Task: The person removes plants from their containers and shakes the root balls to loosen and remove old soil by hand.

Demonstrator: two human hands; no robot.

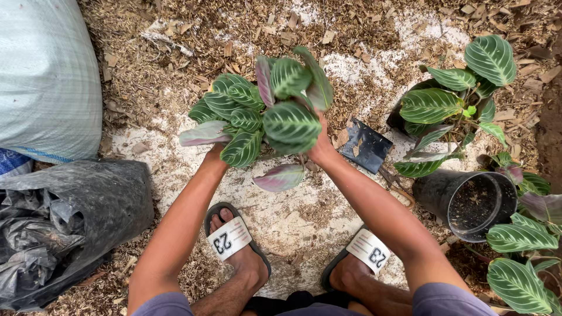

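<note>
— Two feet in black slide sandals with white straps, one sandal (229, 236) on the left and the other (363, 253) on the right, sit nearest the lens on the pale, chip-strewn ground (304, 216). What's past them?

— Both bare forearms run forward and slightly inward from purple sleeves, meeting at one leafy plant with striped green leaves and purple undersides (266, 114). It is held up between the feet and the far wood chips, a little left of centre.

— And the hands?

— The left hand (215, 151) is mostly hidden under the foliage; it looks closed about the plant's base, though the fingers can't be seen. The right hand (321, 146) grips the stems from the other side, thumb up against the leaves. So the hands are close together, both clamped on that same plant.

— Count the rest for me.

— One round black plastic pot (468, 202) lies tipped on its side at the right, soil showing inside. One flat black plastic piece (366, 145) lies just beside the right hand. Other striped-leaf plants stand at the right edge: one clump at the top right (453, 96), more leaves at the bottom right (521, 257) — I can't tell how many separate plants. On the left, one white woven sack (44, 76) and one crumpled black plastic bag (70, 222).
</note>
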